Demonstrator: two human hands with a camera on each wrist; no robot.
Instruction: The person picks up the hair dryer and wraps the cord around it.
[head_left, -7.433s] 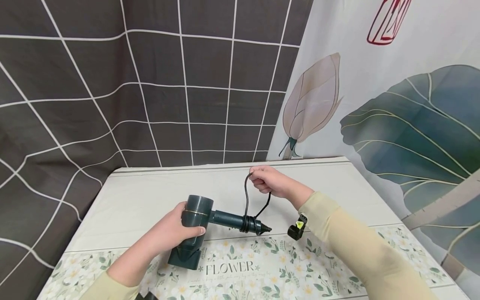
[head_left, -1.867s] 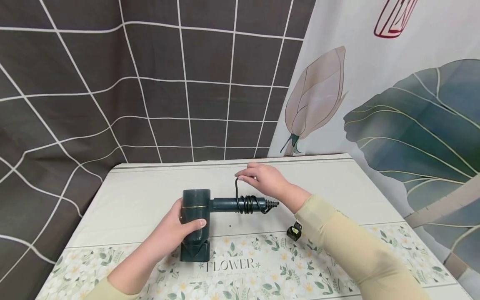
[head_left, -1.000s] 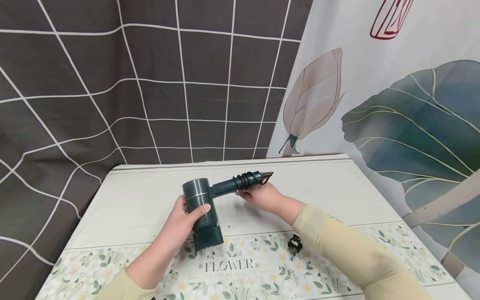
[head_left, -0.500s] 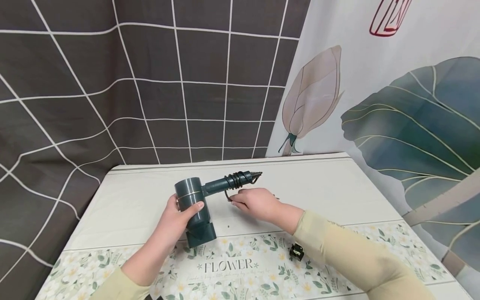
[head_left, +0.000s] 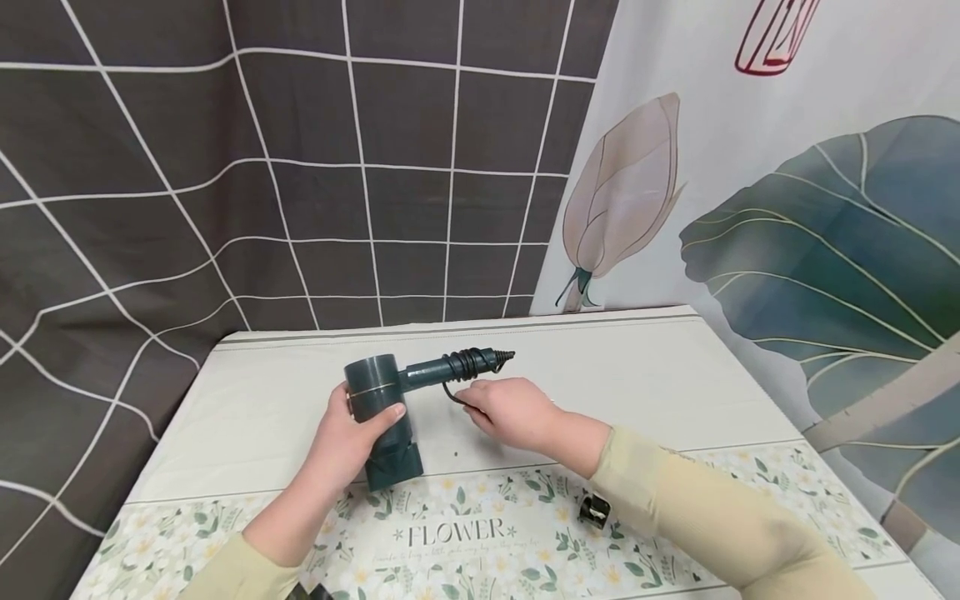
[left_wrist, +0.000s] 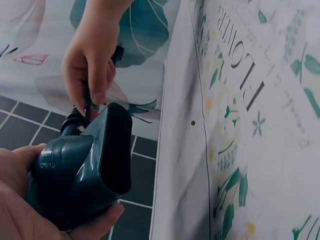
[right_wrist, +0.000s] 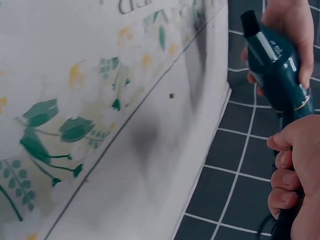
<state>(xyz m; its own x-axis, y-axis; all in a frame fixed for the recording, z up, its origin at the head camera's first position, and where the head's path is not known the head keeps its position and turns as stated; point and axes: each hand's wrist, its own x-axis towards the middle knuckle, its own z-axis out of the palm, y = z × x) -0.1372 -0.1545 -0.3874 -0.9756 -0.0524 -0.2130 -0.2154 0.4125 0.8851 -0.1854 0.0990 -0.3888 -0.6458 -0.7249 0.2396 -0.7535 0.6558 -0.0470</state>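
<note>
A dark green hair dryer [head_left: 372, 385] is held above the table in my left hand [head_left: 339, 440], with the thumb across its barrel. Its flat nozzle [head_left: 393, 468] points down towards me, while the handle [head_left: 423, 374] extends right and slightly upward. Several turns of black power cord [head_left: 465, 364] wrap the handle near its end. My right hand [head_left: 513, 412], below the handle, grips the loose part of the cord with curled fingers; a short loop runs from the handle to its fingertips. The left wrist view shows the nozzle's dark slot [left_wrist: 116, 150]. In the right wrist view, curled fingers [right_wrist: 285, 180] surround the cord.
A white cloth with a flower-print band [head_left: 480, 575] covers the table [head_left: 285, 392]. Behind it hangs a dark grid curtain [head_left: 405, 208], with a leaf-print curtain [head_left: 817, 250] at right. A black wrist camera [head_left: 595, 510] sits below the right sleeve.
Over these seconds, more cord has been wound around the handle. The right hand has gone from above the handle to below it, and the dryer has risen, its handle now tilted upward.
</note>
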